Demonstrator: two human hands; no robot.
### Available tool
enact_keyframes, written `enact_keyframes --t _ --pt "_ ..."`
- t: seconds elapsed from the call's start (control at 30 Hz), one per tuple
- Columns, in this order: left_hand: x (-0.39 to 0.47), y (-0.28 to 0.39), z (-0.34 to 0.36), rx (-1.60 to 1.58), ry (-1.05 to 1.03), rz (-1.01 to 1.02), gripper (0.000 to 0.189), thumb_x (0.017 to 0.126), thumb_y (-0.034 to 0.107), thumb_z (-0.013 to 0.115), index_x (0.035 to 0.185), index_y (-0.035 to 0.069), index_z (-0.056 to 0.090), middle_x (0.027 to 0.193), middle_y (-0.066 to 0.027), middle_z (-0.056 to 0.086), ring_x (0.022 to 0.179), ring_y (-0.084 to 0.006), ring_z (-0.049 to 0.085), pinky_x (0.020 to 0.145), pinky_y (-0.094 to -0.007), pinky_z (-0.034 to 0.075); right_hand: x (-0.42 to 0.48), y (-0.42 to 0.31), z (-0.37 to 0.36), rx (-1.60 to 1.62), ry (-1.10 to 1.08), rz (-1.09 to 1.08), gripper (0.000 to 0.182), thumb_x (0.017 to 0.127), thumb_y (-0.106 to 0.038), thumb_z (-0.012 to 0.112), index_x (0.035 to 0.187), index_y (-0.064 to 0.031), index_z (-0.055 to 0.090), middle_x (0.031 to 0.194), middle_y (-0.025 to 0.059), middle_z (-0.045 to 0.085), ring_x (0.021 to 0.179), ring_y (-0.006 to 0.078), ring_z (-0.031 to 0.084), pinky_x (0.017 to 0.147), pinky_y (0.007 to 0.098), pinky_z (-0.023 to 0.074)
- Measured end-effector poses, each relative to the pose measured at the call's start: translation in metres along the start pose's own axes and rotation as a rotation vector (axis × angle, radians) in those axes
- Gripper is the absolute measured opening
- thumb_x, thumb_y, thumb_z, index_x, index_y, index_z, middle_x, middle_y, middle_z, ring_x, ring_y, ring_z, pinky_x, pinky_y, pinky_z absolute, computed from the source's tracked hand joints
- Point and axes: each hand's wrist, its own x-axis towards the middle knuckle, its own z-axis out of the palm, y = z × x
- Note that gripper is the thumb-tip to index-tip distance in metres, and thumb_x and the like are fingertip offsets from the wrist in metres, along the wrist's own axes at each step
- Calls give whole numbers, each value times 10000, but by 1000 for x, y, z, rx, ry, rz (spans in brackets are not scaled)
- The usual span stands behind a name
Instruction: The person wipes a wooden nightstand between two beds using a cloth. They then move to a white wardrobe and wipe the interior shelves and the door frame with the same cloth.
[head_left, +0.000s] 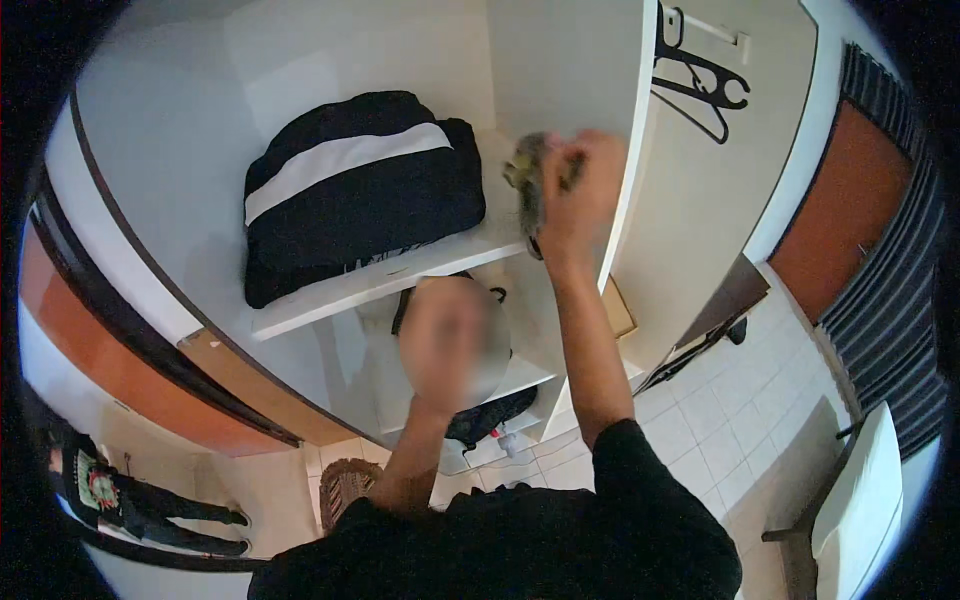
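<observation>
My right hand (585, 187) is at the right end of a white shelf (397, 279), beside the upright panel. Its fingers are closed around a small grey bundle (531, 195) with yellowish marks; motion blur hides what it is, though it looks like fabric. My left hand (442, 337) is lower, in front of the compartment under this shelf. A blurred patch covers it, so its fingers and anything in them cannot be made out. Left of the bundle, a folded black garment with a white stripe (367, 180) lies on the shelf.
Black hangers (705, 86) hang from a rail right of the upright panel (637, 142). A dark item (491, 416) lies on a lower shelf near a small bottle (506, 440). A brown woven mat (346, 484) is on the tiled floor. Far left, a person (142, 495) is visible.
</observation>
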Motion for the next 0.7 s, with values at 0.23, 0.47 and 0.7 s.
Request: enact_keyframes --t 0.23,0.47,0.7 --pt "-14 16 -13 315 -13 -140 113 1026 115 656 1041 13 704 1052 -126 670 869 -198 605 781 -329 502 -15 22 -17 92 -894 49 212 1038 -165 622 1154 9 659 1195 261 680 1216 462 640 1084 548 495" --pt "11 25 0 369 -259 -41 186 947 132 727 1096 25 698 1122 -154 656 1025 -324 653 908 -430 527 -7 63 15 -67 -1208 -171 297 1018 -134 551 1207 38 701 1291 278 710 1330 455 625 1158 541 482" --pt "60 -7 31 686 -520 58 496 944 292 771 1354 46 640 1381 -189 622 1312 -391 581 1121 -507 426 6 69 73 -189 -1407 -93 391 960 -185 640 1246 75 704 1319 307 710 1277 459 683 1096 549 554"
